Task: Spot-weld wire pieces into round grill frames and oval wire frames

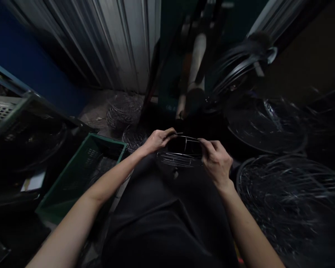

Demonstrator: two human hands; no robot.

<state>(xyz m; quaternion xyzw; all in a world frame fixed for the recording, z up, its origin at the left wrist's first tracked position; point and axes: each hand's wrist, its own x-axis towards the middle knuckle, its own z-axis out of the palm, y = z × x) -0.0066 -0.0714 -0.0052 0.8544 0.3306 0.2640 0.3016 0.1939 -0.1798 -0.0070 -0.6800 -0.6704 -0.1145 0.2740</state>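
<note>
Over dark cloth [167,223], left fingers [169,132] and right fingers [209,146] grip a wire frame [186,143] by its edge; 1 open green crate [69,182] leftward.

Left forearm [114,175] reaches in from 7 o'clock, right forearm [245,219] from 5; left hand [159,140] and right hand [217,159] both kinda pinching.

The wire frame [186,144] is shiny metal, the crate [69,179] matt plastic, the corrugated wall [125,41] dull-sheened metal, the garment [167,227] matt cloth.
</note>
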